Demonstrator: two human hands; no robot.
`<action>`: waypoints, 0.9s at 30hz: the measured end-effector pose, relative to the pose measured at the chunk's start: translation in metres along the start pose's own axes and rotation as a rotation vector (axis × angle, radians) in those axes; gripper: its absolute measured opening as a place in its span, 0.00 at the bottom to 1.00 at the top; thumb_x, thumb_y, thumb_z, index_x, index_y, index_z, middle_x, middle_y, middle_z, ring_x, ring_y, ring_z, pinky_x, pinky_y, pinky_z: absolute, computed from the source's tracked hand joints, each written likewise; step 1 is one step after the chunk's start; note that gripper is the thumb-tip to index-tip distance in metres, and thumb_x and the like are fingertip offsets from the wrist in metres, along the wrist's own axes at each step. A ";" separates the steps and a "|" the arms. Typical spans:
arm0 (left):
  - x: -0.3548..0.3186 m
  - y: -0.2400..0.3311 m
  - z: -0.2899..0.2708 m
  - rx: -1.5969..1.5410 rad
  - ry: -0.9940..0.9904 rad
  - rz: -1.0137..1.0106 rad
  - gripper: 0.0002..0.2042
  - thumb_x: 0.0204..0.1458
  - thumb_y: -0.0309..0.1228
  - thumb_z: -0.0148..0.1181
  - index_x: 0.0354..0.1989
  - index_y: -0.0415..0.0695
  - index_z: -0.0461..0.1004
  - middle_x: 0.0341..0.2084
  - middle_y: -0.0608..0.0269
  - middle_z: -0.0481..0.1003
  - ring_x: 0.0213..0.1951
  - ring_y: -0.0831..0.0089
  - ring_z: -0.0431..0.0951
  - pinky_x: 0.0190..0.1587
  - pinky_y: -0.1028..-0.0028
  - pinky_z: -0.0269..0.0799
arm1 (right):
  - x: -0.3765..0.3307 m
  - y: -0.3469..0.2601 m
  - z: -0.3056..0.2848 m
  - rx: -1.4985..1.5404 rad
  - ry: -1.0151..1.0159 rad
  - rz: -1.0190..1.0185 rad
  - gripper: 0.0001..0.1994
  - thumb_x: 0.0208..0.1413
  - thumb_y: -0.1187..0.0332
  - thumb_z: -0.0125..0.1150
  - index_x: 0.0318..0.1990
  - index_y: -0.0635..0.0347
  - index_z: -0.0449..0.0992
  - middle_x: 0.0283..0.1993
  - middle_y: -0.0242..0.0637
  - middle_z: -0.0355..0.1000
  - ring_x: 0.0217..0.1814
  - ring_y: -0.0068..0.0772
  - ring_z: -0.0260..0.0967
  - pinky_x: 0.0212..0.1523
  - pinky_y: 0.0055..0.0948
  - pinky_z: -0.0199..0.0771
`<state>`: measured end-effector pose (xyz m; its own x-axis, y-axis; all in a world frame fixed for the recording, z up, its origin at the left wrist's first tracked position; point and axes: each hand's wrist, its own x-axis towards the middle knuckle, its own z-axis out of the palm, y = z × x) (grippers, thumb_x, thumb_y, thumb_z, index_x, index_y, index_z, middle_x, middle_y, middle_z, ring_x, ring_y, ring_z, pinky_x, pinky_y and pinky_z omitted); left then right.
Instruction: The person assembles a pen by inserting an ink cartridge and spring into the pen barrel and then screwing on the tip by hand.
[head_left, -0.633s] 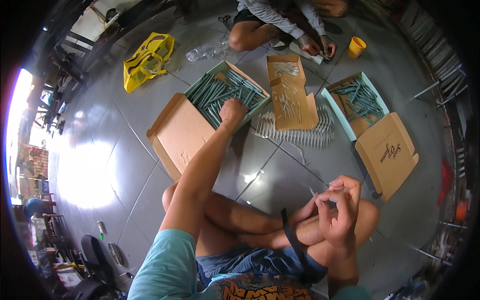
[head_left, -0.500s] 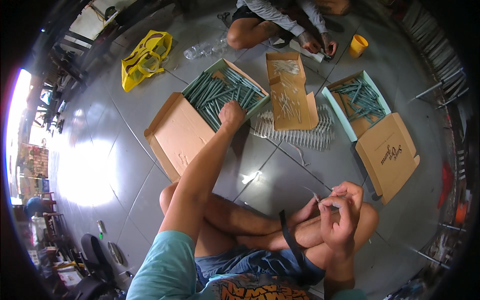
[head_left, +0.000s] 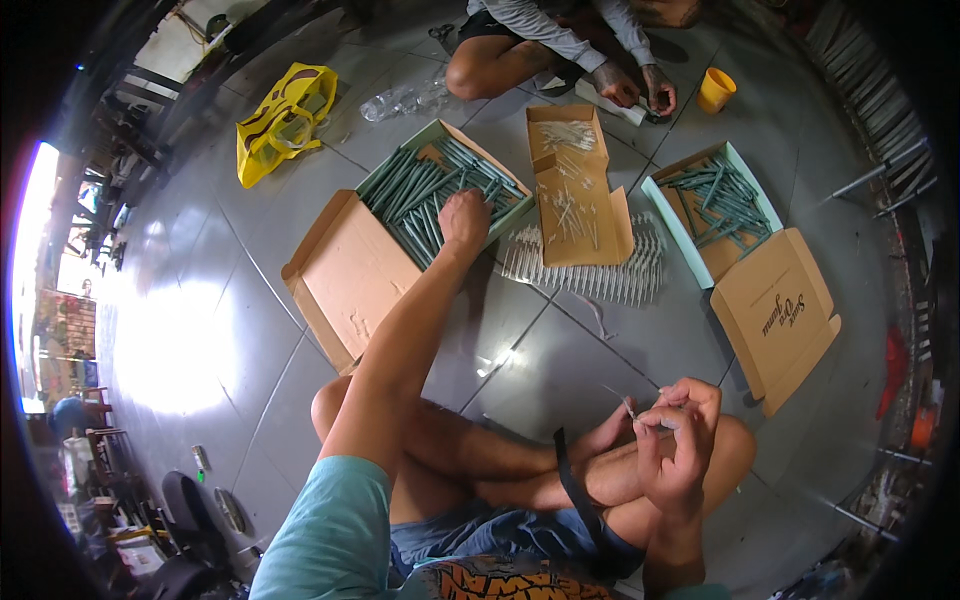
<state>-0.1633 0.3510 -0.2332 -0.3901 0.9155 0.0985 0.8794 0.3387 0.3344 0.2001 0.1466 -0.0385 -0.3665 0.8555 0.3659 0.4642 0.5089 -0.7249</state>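
Observation:
My left hand point(head_left: 465, 220) reaches into the left cardboard box point(head_left: 515, 212), its fingers curled down among slim dark green sticks point(head_left: 410, 190). Whatever is in its fingertips is hidden. Closer to my body, over my right shin, my right hand point(head_left: 682, 435) pinches a thin pale piece point(head_left: 627, 404) between thumb and forefinger. One fine end of that piece points up and to the left. In the middle, an opened brown carton point(head_left: 548, 205) holds loose small white slender pieces point(head_left: 572, 215). Rows of similar pale pointed pieces point(head_left: 590, 280) stand beneath and around its near end.
To the right is another open box point(head_left: 665, 215) of green sticks, its brown lid point(head_left: 775, 320) folded toward me. Across from me, a person's hands point(head_left: 635, 90) work at something small. An orange cup point(head_left: 716, 92), a yellow bag point(head_left: 285, 120) and a clear plastic bottle point(head_left: 400, 100) are on the tiles.
The view has shifted slightly. My left hand stays in the box of green sticks, moved a little away from me. The right hand keeps its pinch, with the thin piece slightly turned.

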 end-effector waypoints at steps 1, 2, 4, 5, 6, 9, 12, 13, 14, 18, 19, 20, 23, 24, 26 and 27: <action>0.004 0.002 0.003 0.012 -0.021 -0.002 0.13 0.49 0.39 0.68 0.35 0.43 0.81 0.40 0.54 0.80 0.44 0.53 0.80 0.46 0.58 0.76 | 0.000 0.000 0.000 -0.010 -0.008 0.000 0.08 0.53 0.79 0.63 0.40 0.60 0.74 0.48 0.45 0.61 0.46 0.38 0.66 0.43 0.34 0.74; 0.010 0.005 0.009 0.021 -0.041 0.000 0.12 0.49 0.38 0.68 0.35 0.43 0.81 0.41 0.55 0.79 0.45 0.54 0.80 0.46 0.59 0.76 | 0.000 0.000 -0.001 -0.002 -0.006 0.008 0.08 0.53 0.79 0.63 0.40 0.60 0.74 0.48 0.45 0.62 0.46 0.38 0.66 0.43 0.34 0.74; 0.016 0.009 0.019 0.045 -0.029 0.007 0.11 0.49 0.37 0.68 0.35 0.43 0.81 0.42 0.56 0.79 0.46 0.54 0.80 0.47 0.59 0.76 | 0.002 -0.003 -0.003 0.014 -0.002 0.022 0.08 0.53 0.79 0.62 0.40 0.59 0.74 0.48 0.45 0.62 0.47 0.39 0.65 0.43 0.34 0.73; 0.018 0.010 0.024 0.056 -0.024 0.010 0.10 0.49 0.37 0.68 0.35 0.44 0.81 0.42 0.56 0.79 0.46 0.54 0.80 0.47 0.60 0.76 | 0.002 -0.004 -0.004 0.007 0.000 0.024 0.08 0.53 0.79 0.63 0.39 0.59 0.74 0.47 0.45 0.63 0.47 0.39 0.65 0.44 0.34 0.73; 0.019 0.009 0.027 0.054 -0.018 0.018 0.11 0.49 0.37 0.67 0.35 0.44 0.81 0.42 0.56 0.79 0.46 0.54 0.80 0.47 0.59 0.76 | 0.002 -0.004 -0.004 0.002 0.001 0.025 0.08 0.53 0.78 0.63 0.39 0.59 0.74 0.47 0.45 0.63 0.47 0.40 0.65 0.44 0.35 0.72; 0.021 0.004 0.030 0.002 0.013 0.021 0.11 0.50 0.39 0.66 0.36 0.44 0.81 0.39 0.54 0.80 0.44 0.54 0.80 0.46 0.59 0.76 | -0.001 -0.005 -0.004 0.006 0.010 0.032 0.08 0.53 0.78 0.63 0.39 0.59 0.74 0.46 0.45 0.64 0.47 0.41 0.65 0.45 0.35 0.71; 0.015 -0.009 0.016 -0.191 0.061 -0.005 0.13 0.52 0.41 0.65 0.37 0.45 0.83 0.36 0.51 0.81 0.41 0.53 0.81 0.44 0.58 0.75 | 0.000 -0.009 -0.002 0.020 0.021 0.021 0.04 0.54 0.76 0.62 0.37 0.62 0.74 0.48 0.46 0.62 0.43 0.39 0.66 0.47 0.36 0.72; 0.011 -0.004 0.003 -0.291 0.066 0.014 0.13 0.52 0.41 0.65 0.38 0.44 0.83 0.36 0.51 0.81 0.40 0.54 0.81 0.44 0.58 0.75 | 0.000 -0.010 -0.002 0.017 0.032 0.023 0.03 0.55 0.76 0.61 0.36 0.63 0.73 0.49 0.46 0.61 0.41 0.38 0.67 0.48 0.36 0.72; 0.005 0.000 -0.011 -0.390 0.073 0.030 0.13 0.52 0.40 0.64 0.38 0.44 0.83 0.36 0.51 0.80 0.39 0.54 0.81 0.44 0.58 0.75 | -0.001 -0.011 -0.002 0.020 0.033 0.016 0.04 0.56 0.76 0.62 0.36 0.63 0.73 0.49 0.46 0.61 0.41 0.38 0.67 0.47 0.36 0.72; -0.050 0.045 -0.097 -0.784 -0.153 0.027 0.17 0.58 0.42 0.64 0.41 0.38 0.82 0.30 0.59 0.81 0.32 0.69 0.80 0.39 0.68 0.76 | 0.001 -0.020 -0.004 0.076 0.055 -0.006 0.05 0.55 0.77 0.64 0.38 0.61 0.74 0.47 0.46 0.63 0.41 0.35 0.68 0.42 0.32 0.73; -0.067 0.049 -0.113 -0.990 -0.238 -0.002 0.16 0.59 0.41 0.63 0.42 0.38 0.81 0.30 0.61 0.80 0.32 0.71 0.79 0.39 0.70 0.75 | 0.002 -0.025 -0.004 0.106 0.057 -0.020 0.07 0.54 0.78 0.65 0.39 0.60 0.75 0.46 0.45 0.64 0.41 0.35 0.68 0.40 0.30 0.74; -0.084 0.051 -0.128 -1.192 -0.319 -0.033 0.16 0.60 0.41 0.62 0.42 0.38 0.80 0.31 0.63 0.79 0.32 0.73 0.78 0.39 0.71 0.75 | 0.004 -0.031 -0.006 0.128 0.029 -0.043 0.06 0.54 0.77 0.65 0.38 0.60 0.75 0.47 0.45 0.64 0.40 0.34 0.68 0.40 0.30 0.74; -0.127 0.060 -0.162 -1.622 -0.494 -0.008 0.13 0.62 0.38 0.59 0.43 0.40 0.77 0.32 0.65 0.77 0.33 0.75 0.76 0.40 0.74 0.75 | 0.009 -0.055 -0.017 0.181 -0.055 -0.094 0.06 0.54 0.75 0.67 0.37 0.60 0.76 0.48 0.45 0.64 0.39 0.33 0.69 0.41 0.29 0.74; -0.138 0.061 -0.170 -1.733 -0.538 0.023 0.11 0.63 0.37 0.59 0.43 0.41 0.76 0.32 0.65 0.76 0.33 0.75 0.76 0.41 0.74 0.75 | 0.010 -0.065 -0.021 0.219 -0.082 -0.095 0.06 0.54 0.75 0.67 0.37 0.60 0.76 0.48 0.45 0.64 0.40 0.33 0.69 0.41 0.29 0.73; -0.155 0.062 -0.183 -1.855 -0.642 0.058 0.10 0.63 0.37 0.57 0.43 0.43 0.75 0.33 0.66 0.75 0.35 0.75 0.74 0.42 0.70 0.73 | 0.012 -0.086 -0.033 0.292 -0.131 -0.099 0.05 0.55 0.74 0.67 0.37 0.59 0.76 0.47 0.45 0.65 0.41 0.32 0.69 0.42 0.29 0.73; -0.165 0.069 -0.194 -1.948 -0.686 0.061 0.11 0.63 0.37 0.57 0.44 0.43 0.75 0.34 0.66 0.74 0.35 0.75 0.73 0.43 0.68 0.73 | 0.016 -0.099 -0.041 0.302 -0.165 -0.072 0.05 0.54 0.74 0.68 0.36 0.61 0.76 0.46 0.46 0.65 0.41 0.33 0.69 0.44 0.30 0.73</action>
<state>-0.0911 0.1817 -0.0444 0.1711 0.9852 0.0105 -0.6754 0.1095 0.7293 0.1817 0.1136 0.0627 -0.5267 0.7788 0.3408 0.1821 0.4949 -0.8497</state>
